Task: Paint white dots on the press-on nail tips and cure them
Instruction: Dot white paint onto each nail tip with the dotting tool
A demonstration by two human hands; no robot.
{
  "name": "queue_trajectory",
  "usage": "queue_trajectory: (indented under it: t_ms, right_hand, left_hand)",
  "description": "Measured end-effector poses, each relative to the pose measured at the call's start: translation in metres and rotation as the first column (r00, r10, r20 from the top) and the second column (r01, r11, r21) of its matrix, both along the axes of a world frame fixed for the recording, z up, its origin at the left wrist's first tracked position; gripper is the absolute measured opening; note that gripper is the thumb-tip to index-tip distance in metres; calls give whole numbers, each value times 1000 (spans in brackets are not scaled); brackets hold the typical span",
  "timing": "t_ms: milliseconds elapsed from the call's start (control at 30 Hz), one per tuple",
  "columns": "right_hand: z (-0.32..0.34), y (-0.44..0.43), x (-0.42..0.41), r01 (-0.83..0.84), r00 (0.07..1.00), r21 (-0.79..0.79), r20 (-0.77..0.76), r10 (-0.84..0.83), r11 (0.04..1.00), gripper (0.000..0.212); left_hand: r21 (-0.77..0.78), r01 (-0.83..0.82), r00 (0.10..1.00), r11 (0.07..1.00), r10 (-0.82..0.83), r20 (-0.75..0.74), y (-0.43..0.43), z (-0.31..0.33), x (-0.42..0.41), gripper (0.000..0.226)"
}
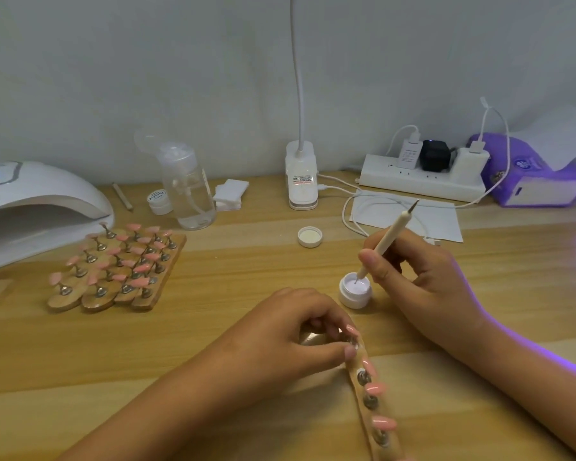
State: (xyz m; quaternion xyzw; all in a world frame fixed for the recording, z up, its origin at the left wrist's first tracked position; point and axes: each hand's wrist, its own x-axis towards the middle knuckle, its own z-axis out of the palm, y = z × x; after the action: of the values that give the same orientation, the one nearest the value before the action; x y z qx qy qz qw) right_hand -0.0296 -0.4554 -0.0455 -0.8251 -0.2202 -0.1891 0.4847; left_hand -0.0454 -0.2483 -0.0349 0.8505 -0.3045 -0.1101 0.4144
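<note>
The wooden holder strip (363, 410) lies low and right of centre in the frame, running from the lower edge up toward the middle. Pink nail tips (375, 388) sit along it on small metal stands. The left hand (300, 331) grips the strip's far end, thumb and fingers curled round it.

Just above and right of that, an open jar of white gel (354, 291) stands on the wooden table (230, 261). The right hand (423, 277) pinches a white dotting pen (384, 242) between thumb and fingers. The pen is tilted, its lower tip dipped in the gel and its pointed upper end aimed at the upper right. The jar's white lid (310, 236) rests upturned above it, well apart.

At centre left is a block of four more wooden strips (120, 267) side by side, all carrying pink tips. Beyond them, at the left edge, sits a white curing lamp (37, 207) with its mouth open toward the table.

Along the wall stand:
- a thin wooden stick (123, 196)
- a small closed jar (158, 201)
- a clear pump bottle (188, 191)
- a stack of white pads (230, 194)
- the clip base of a gooseneck lamp (301, 176)

Further right are a white power strip (419, 181) with plugs in it and a purple tissue pack (532, 174) — violet light spills over the right edge and the right forearm. A white sheet of paper (409, 217) with a cable looped over it lies in front of the power strip.
</note>
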Motion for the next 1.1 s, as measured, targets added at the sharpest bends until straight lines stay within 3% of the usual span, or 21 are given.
queue_trajectory:
  t_ms: [167, 333, 433, 567, 700, 800, 1100]
  right_hand:
    - [0, 2, 0, 18, 999, -57, -37, -20, 998, 26]
    - [2, -3, -4, 72, 996, 152, -64, -63, 986, 12]
    - [2, -6, -3, 90, 989, 260, -135, -56, 961, 12]
    - [4, -6, 0, 101, 982, 296, -184, -47, 950, 15]
    - [5, -4, 0, 79, 981, 323, -194, -16, 943, 14]
    - [8, -5, -1, 81, 982, 446, -190, 6, 892, 16]
    - [12, -13, -3, 121, 922, 620, -359, 144, 775, 21]
  left_hand:
    - [-72, -52, 999, 996, 50, -21, -4, -6, 0, 10]
    - [-124, -95, 995, 988, 91, -37, -3, -11, -2, 5]
    - [-188, -149, 983, 971, 125, -135, -7, -12, -1, 5]
    - [-364, -283, 951, 887, 212, -224, -13, -12, -8, 9]
    - [-447, -310, 940, 839, 199, -277, -12, -13, -8, 21]
    - [-469, -324, 930, 821, 187, -316, -9, -15, -5, 25]
    - [-456, -312, 935, 833, 185, -302, -10, -9, -7, 8]
